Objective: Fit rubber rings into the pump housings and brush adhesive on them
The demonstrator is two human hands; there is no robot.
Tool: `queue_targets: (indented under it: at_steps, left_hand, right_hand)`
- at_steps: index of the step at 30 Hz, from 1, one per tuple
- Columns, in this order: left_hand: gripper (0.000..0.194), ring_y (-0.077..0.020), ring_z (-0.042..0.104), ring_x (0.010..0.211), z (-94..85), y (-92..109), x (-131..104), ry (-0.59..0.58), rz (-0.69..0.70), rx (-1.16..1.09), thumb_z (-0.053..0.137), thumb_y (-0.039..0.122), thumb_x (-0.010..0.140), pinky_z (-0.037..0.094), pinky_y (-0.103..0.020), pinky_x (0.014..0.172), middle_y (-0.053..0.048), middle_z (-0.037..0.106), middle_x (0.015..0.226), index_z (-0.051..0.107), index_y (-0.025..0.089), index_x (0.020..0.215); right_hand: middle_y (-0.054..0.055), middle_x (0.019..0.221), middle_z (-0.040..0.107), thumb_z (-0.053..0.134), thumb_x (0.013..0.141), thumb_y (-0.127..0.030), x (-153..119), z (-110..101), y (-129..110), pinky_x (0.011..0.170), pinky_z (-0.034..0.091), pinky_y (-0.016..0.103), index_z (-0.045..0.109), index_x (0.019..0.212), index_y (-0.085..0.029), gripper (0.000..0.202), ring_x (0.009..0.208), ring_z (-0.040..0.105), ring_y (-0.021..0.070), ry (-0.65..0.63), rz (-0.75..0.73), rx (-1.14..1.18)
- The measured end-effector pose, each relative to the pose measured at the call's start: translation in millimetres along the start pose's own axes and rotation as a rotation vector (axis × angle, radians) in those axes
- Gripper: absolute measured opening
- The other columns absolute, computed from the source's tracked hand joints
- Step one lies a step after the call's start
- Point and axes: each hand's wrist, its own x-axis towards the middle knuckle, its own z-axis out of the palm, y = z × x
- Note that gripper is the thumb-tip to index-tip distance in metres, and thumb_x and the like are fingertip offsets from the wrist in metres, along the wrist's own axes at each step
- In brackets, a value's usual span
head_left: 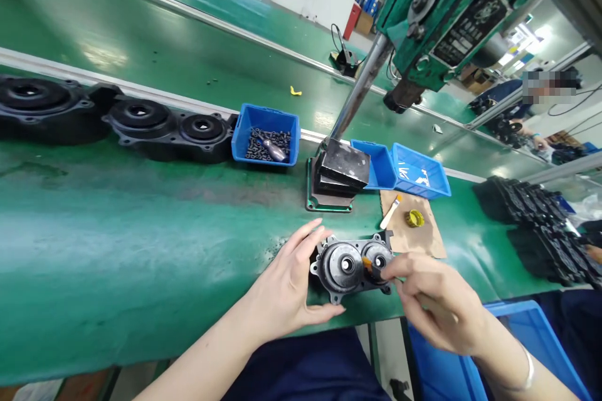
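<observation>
A black two-ring housing (352, 272) lies on the green mat near the table's front edge. Round its left end curves my left hand (298, 276), thumb at the near side and fingers at the far side. My right hand (433, 294) pinches a small brush (367, 263) whose orange bristles touch the housing between its two rings; most of the handle is hidden by my fingers. Beyond the housing, a second brush (390, 212) with a pale handle and a small yellow-rimmed cap (414, 218) rest on a piece of cardboard (423, 239).
A green press (338, 175) stands behind the housing, its head overhanging at upper right. Blue bins (266, 156) line the back, one with small metal parts. More black housings (169, 138) sit at left and stacked (522, 207) at right. A co-worker (512, 106) is at far right.
</observation>
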Motion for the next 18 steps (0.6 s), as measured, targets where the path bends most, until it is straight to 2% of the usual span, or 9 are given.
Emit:
queue_targets:
  at_steps: [4, 6, 9, 12, 16, 18]
  left_hand:
    - [0.101, -0.0355, 0.029, 0.153, -1.6, 1, 1, -0.027, -0.033, 0.016, 0.079, 0.037, 0.086, 0.039, -0.063, 0.119, -0.028, 0.043, 0.150, 0.010, 0.011, 0.156]
    - [0.104, -0.0352, 0.030, 0.152, -2.5, 1, 2, -0.035, -0.044, 0.016, 0.079, 0.037, 0.085, 0.039, -0.062, 0.119, -0.027, 0.043, 0.150, 0.008, 0.013, 0.157]
    - [0.108, -0.0349, 0.032, 0.151, -3.0, 0, 3, -0.050, -0.046, 0.017, 0.080, 0.035, 0.085, 0.041, -0.060, 0.117, -0.024, 0.046, 0.148, 0.004, 0.014, 0.159]
    - [0.109, -0.0351, 0.035, 0.149, -3.0, -1, 5, -0.052, -0.039, 0.026, 0.080, 0.034, 0.085, 0.043, -0.059, 0.116, -0.023, 0.047, 0.146, 0.003, 0.015, 0.160]
    - [0.103, -0.0358, 0.041, 0.145, -3.4, 0, 7, -0.070, -0.083, 0.064, 0.082, 0.037, 0.081, 0.047, -0.057, 0.113, -0.022, 0.048, 0.145, 0.017, 0.015, 0.158]
    - [0.103, -0.0361, 0.042, 0.144, -3.4, -1, 8, -0.071, -0.081, 0.082, 0.082, 0.039, 0.081, 0.046, -0.058, 0.114, -0.022, 0.050, 0.143, 0.017, 0.014, 0.158]
  right_hand:
    - [0.010, 0.100, 0.074, 0.058, 0.089, 0.003, -7, 7, 1, 0.079, 0.063, 0.034, 0.050, 0.106, -0.023, 0.031, 0.091, 0.075, 0.0200, 0.238, 0.164, 0.082]
    - [0.009, 0.099, 0.074, 0.061, 0.090, 0.001, -10, 13, -1, 0.078, 0.064, 0.032, 0.050, 0.104, -0.023, 0.030, 0.090, 0.076, 0.0197, 0.319, 0.186, 0.078]
    - [0.011, 0.095, 0.075, 0.064, 0.092, -0.004, -14, 23, -2, 0.076, 0.065, 0.030, 0.052, 0.099, -0.021, 0.022, 0.086, 0.077, 0.0196, 0.326, 0.138, 0.013]
    - [0.015, 0.094, 0.076, 0.062, 0.095, -0.007, -19, 31, -3, 0.076, 0.066, 0.031, 0.055, 0.098, -0.017, 0.013, 0.087, 0.077, 0.0208, 0.295, 0.029, -0.104]
    - [0.018, 0.092, 0.076, 0.060, 0.097, -0.007, -27, 39, -5, 0.078, 0.067, 0.036, 0.060, 0.098, -0.012, 0.005, 0.086, 0.077, 0.0225, 0.294, -0.089, -0.221]
    - [0.017, 0.089, 0.077, 0.058, 0.097, -0.008, -29, 42, -8, 0.075, 0.067, 0.035, 0.062, 0.095, -0.010, 0.005, 0.082, 0.076, 0.0223, 0.293, -0.121, -0.257]
